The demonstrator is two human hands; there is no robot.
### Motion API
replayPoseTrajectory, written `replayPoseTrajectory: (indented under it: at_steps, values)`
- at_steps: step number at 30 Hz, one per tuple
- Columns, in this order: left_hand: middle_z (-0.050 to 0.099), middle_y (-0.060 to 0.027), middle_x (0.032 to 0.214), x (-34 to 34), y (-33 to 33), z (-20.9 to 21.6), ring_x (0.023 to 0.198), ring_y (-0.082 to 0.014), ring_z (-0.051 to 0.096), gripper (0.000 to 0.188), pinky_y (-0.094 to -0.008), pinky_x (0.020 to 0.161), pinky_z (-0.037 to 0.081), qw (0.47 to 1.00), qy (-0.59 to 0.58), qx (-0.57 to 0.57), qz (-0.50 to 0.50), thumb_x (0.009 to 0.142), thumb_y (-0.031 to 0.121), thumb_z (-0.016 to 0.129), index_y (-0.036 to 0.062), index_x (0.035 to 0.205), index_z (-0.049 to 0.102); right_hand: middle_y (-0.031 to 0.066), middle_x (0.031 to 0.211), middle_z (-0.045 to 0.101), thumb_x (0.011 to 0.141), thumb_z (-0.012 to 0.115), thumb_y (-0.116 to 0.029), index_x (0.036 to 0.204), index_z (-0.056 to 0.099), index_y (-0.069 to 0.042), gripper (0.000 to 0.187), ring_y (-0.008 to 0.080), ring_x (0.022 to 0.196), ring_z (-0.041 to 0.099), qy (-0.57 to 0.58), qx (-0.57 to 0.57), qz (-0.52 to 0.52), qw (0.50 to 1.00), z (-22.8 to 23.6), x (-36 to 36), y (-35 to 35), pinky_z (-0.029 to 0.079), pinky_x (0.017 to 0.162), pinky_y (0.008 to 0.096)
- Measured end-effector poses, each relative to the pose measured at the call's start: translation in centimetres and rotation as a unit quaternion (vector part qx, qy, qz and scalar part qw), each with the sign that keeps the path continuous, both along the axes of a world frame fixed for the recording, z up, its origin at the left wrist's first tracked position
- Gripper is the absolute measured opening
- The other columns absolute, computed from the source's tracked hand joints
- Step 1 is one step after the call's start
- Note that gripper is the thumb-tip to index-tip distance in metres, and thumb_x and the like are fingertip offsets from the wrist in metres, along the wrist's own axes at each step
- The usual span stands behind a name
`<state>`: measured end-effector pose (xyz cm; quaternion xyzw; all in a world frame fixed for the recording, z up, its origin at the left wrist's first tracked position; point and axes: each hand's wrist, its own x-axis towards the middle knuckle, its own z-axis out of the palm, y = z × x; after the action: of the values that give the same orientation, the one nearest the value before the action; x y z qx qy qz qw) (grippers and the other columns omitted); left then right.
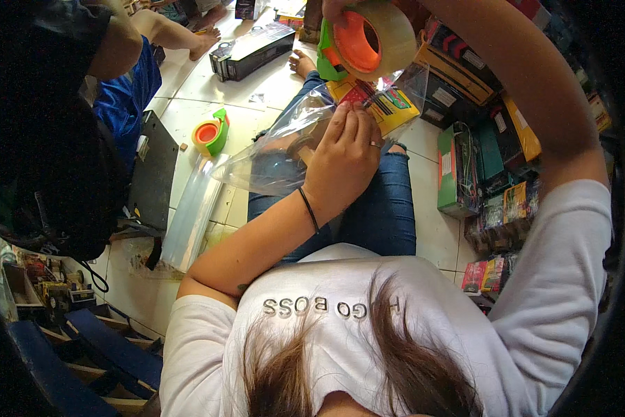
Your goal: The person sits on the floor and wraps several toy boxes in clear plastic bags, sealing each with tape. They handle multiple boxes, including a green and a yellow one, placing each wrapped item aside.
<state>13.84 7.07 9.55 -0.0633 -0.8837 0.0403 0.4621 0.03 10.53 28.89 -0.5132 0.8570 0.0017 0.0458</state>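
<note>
Over my lap lies a clear plastic bag (277,156) with a yellow and red card (401,115) at its far end. A brownish item shows dimly through the plastic. My left hand (350,142) pinches the bag at the card, fingers pressed together. Above it, at the top edge of the view, my right hand (335,10) grips a tape dispenser (328,59) with a green body and an orange core. It carries a wide roll of clear tape and hangs close over the card. Most of the right hand is cut off or hidden.
Another green and orange tape dispenser (218,133) lies on the tiled floor to the left, by a stack of clear plastic sleeves (189,215). A long black box (253,50) stands farther off. Boxes (458,170) crowd the right side. Another person (125,90) sits at left.
</note>
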Motion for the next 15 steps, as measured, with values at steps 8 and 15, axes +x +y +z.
replayPoseTrajectory:
  at_steps: [8,15]
  values:
    - [0.059,-0.0243,0.108,0.2,-0.4,-0.3,0.107,-0.0317,0.057,0.037,-0.0406,0.105,0.037,1.0,-0.021,-0.006,0.015,0.081,0.015,0.051,-0.0104,0.106,0.059,0.0095,0.095,0.06,0.071,0.072,-0.022,0.101,0.068,0.001,0.038,0.0215,0.087,0.06,0.063,0.014,0.051,0.997,-1.2,-1.7,0.4,0.049,0.077,0.0312]
    - [0.061,-0.0181,0.098,-0.7,-3.9,1.7,0.098,-0.0281,0.059,0.034,-0.0394,0.098,0.04,0.996,-0.053,0.036,0.059,0.089,0.025,0.052,-0.0046,0.104,0.06,0.0035,0.082,0.056,0.067,0.073,-0.02,0.093,0.07,-0.001,0.032,0.0118,0.077,0.058,-0.086,-0.207,0.005,0.974,2.0,10.2,12.0,0.044,0.069,0.0243]
